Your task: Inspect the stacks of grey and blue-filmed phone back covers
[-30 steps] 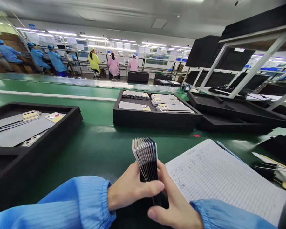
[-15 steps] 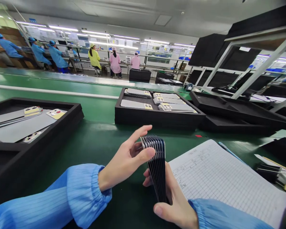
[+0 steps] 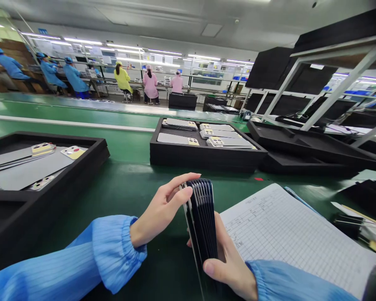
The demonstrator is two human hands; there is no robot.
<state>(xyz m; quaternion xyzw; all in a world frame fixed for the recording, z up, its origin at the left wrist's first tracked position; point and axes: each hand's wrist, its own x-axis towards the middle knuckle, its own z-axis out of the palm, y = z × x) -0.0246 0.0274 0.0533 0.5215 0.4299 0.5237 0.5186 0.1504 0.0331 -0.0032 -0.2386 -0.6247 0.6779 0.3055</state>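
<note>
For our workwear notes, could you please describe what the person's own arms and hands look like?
The loose, blue fabric sleeves have fine lengthwise stripes and gathered cuffs; the left hand and right hand are bare and ungloved.

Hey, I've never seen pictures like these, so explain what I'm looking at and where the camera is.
There is no machine: these are a person's bare hands, with blue sleeves, seen by one camera worn on the head, looking forward and down. The right hand holds a stack of thin dark panels; the left hand touches its upper end. On the green table sit black trays, two with pale panels inside. Toward the right lies a gridded sheet. Farther back, people sit at benches.
</note>
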